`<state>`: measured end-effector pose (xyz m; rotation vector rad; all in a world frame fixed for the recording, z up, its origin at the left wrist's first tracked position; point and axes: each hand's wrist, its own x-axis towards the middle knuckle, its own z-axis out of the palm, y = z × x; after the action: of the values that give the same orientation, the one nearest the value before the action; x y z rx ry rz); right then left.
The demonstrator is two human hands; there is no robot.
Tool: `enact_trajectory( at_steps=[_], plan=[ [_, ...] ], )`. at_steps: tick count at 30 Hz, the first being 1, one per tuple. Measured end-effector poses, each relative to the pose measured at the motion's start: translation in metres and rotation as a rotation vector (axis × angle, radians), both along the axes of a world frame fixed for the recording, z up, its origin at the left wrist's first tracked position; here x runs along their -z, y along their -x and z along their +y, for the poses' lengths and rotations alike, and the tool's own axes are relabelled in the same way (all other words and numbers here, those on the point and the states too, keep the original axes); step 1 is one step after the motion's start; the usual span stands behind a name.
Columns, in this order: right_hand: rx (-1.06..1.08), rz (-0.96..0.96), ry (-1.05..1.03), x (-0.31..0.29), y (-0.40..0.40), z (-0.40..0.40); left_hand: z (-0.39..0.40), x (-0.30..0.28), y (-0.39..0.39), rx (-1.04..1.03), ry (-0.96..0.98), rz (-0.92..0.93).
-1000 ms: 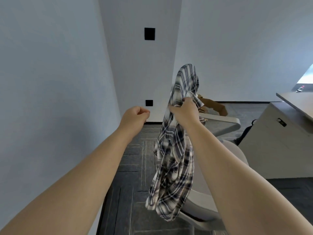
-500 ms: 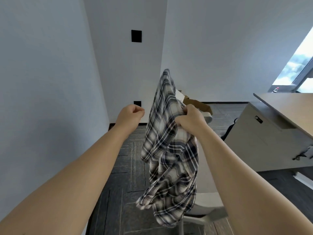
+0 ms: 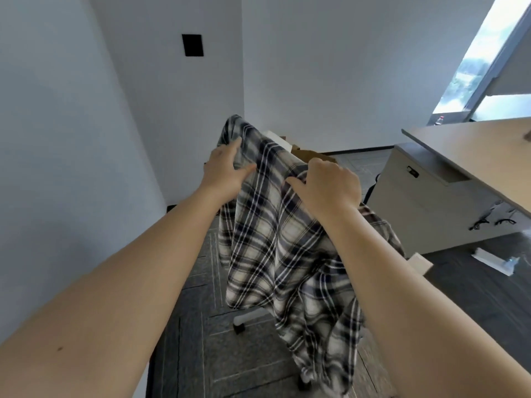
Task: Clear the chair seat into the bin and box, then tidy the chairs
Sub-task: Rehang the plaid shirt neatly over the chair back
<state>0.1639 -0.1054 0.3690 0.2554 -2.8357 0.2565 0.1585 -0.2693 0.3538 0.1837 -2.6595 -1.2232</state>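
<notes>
1. Head view, against 1 second ago: our left hand point(image 3: 223, 168) was a closed fist hanging apart from the plaid shirt point(image 3: 283, 248); its fingers point(image 3: 234, 145) are now spread and laid on the cloth near the shirt's top edge, thumb tucked under a fold.
2. Our right hand point(image 3: 330, 182), which alone gripped the bunched shirt before, keeps its fingers curled into the fabric, to the right of the left hand.
3. The shirt has gone from a narrow hanging bundle to a wider sheet held between both hands, in the air in front of us, draping down over a chair whose white base point(image 3: 248, 317) shows below its hem.
4. Beyond the shirt's top edge we see a cardboard box point(image 3: 311, 154) on the floor; the worktop point(image 3: 474, 145) stands well to the shirt's right.
5. We judge the shirt is off the seat and we are taking a 2-handed hold to carry or fold it toward the box; the loose hem could snag the chair.
</notes>
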Motion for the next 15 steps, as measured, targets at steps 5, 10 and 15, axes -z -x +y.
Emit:
enact_trajectory(
  at_steps=[5, 10, 15],
  plan=[
    [0.004, 0.057, 0.012, 0.001, -0.006, 0.033, 0.021, -0.002, 0.01, 0.045, 0.263, 0.019],
    [0.067, 0.102, -0.016, 0.008, -0.012, 0.04, 0.035, -0.002, 0.017, 0.164, 0.483, 0.139],
    [0.11, 0.12, -0.004, 0.013, -0.02, 0.068, 0.062, 0.003, 0.009, 0.186, 0.413, 0.198]
  ],
)
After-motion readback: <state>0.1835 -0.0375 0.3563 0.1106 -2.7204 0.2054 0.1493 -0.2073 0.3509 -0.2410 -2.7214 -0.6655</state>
